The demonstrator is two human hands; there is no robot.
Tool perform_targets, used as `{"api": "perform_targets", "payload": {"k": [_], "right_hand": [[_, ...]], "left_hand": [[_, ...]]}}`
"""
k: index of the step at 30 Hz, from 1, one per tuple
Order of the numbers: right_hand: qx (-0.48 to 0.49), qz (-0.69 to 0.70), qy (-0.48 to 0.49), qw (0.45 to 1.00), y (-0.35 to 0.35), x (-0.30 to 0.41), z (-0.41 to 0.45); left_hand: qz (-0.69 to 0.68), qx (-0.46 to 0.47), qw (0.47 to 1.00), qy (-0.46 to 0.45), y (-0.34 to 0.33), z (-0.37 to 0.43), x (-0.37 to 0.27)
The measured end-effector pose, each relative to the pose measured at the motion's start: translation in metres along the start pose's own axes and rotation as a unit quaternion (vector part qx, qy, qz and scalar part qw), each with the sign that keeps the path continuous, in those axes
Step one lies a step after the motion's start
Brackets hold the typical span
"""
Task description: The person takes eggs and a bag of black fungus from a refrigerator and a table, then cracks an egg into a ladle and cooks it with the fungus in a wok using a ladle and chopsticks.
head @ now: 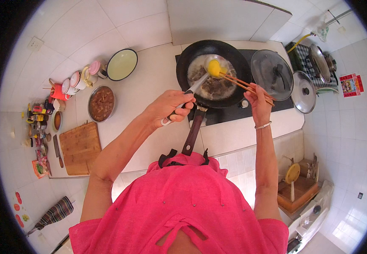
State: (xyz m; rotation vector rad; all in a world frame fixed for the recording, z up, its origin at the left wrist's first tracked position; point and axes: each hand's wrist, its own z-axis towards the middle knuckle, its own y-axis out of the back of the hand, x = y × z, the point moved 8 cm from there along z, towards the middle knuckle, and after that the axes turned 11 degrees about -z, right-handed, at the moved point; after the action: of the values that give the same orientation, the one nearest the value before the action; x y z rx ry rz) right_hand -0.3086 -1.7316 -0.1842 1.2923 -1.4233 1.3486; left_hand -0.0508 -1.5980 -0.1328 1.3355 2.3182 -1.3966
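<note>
My left hand (177, 106) grips the dark handle of a metal ladle (199, 83), whose bowl is over the liquid in a black wok (185, 68). A yellow, egg-like mass (214, 67) lies in the ladle's bowl. Wooden chopsticks (242, 85) are held in my right hand (258, 103), their tips touching the yellow mass. Brownish, foamy liquid (218, 89) with darker bits covers the wok's bottom. The wok rests on a black cooktop (234, 115), its brown handle (194, 130) pointing towards my body.
Left on the counter are a metal bowl of brown food (101, 104), an enamel basin (122, 65), a wooden cutting board (81, 148) and a knife (57, 149). A glass lid (266, 71) leans at the wok's right, beside a metal lid (303, 100).
</note>
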Motion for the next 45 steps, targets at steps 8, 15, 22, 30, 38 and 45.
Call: {"api": "perform_targets", "payload": {"k": [8,15,22,30,38,45], "right_hand": [[-0.028,0.003,0.015,1.0,0.015,-0.006,0.004],[-0.047,-0.007,0.025,0.999,0.016,-0.005,0.002],[-0.062,0.005,0.014,0.998,0.026,0.0,-0.001],[-0.106,-0.122,0.045,0.986,0.026,0.05,-0.018],[-0.089,-0.197,0.083,0.973,0.02,0.045,-0.008],[-0.101,-0.223,0.09,0.965,0.02,0.036,0.003]], "left_hand": [[0.01,-0.005,1.0,0.007,0.002,0.002,0.003],[0.014,-0.013,1.0,0.014,0.005,0.003,0.005],[0.015,-0.006,1.0,0.018,0.005,0.007,0.008],[0.005,-0.009,1.0,0.023,-0.001,0.02,0.008],[0.002,0.009,0.999,0.031,-0.006,0.043,0.01],[-0.008,0.015,1.0,0.024,-0.009,0.062,0.008]]}}
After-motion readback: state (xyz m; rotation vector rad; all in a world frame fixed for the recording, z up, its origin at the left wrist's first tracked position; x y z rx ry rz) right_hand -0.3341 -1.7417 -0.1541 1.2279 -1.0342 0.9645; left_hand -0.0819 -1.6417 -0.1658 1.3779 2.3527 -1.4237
